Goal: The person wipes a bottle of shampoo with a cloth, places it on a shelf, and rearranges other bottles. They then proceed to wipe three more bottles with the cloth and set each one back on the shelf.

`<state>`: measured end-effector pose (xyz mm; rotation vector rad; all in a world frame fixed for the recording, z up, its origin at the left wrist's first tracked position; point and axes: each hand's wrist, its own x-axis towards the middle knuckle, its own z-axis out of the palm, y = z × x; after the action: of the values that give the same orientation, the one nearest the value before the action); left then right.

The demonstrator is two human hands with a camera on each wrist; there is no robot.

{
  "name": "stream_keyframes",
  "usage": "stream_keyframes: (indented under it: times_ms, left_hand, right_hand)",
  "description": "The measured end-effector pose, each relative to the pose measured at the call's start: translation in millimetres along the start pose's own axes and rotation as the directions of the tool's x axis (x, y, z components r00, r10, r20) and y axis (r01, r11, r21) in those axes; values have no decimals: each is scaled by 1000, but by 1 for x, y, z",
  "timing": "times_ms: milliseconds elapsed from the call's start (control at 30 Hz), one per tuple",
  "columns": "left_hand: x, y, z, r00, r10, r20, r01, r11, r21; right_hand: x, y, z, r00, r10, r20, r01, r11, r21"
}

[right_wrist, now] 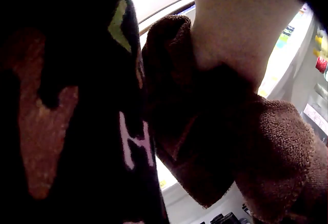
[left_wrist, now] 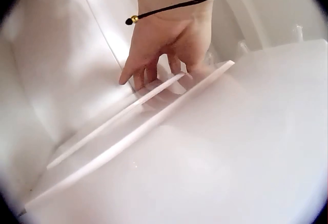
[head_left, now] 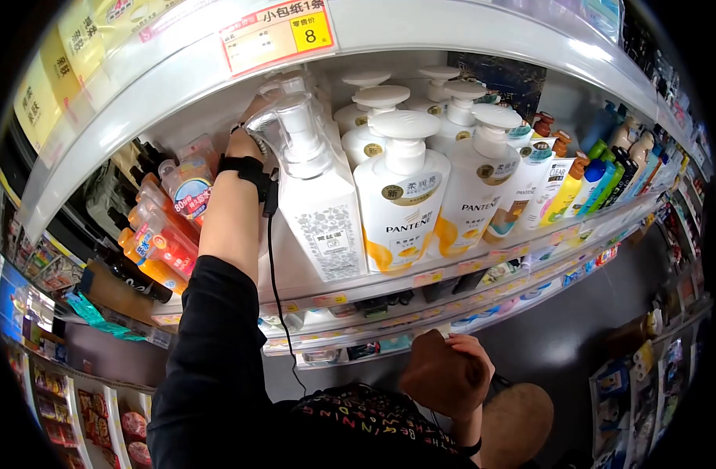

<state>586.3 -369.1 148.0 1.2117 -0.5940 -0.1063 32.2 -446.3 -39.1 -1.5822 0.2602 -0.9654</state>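
Observation:
My left arm reaches deep into the shelf, left of a white pump bottle [head_left: 323, 211] with a grey floral pattern. In the left wrist view the left hand [left_wrist: 171, 37] points down with its fingers spread and loosely bent. Its fingertips are at the pale shelf surface [left_wrist: 220, 147], by two thin raised strips [left_wrist: 128, 126], partly behind them. In the head view that hand is mostly hidden by the bottle's pump. Low in front of my body, the right hand [head_left: 473, 356] grips a bunched brown towel [head_left: 440, 375], whose terry folds [right_wrist: 279, 142] hang in the right wrist view.
White Pantene pump bottles [head_left: 405, 195] stand right of the floral one, with colourful bottles [head_left: 585, 184] farther along. Orange and red bottles [head_left: 166, 242] lean on the left. A shelf edge with a price tag [head_left: 279, 35] hangs overhead. A black cable [head_left: 272, 266] runs from the left wrist.

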Motion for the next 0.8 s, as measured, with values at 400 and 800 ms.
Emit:
stream_keyframes:
  times_ms: [400,800]
  left_hand:
    - [4,-3,7,998,36,-60,-35,999,23]
    - [-20,-9,-13,775,558,-297,-255,705,662]
  right_hand:
    - [-7,3,-5,1000,-13,-15,13,1000,-6]
    - [-4,1,1,1000,-17,-3,17,998,56]
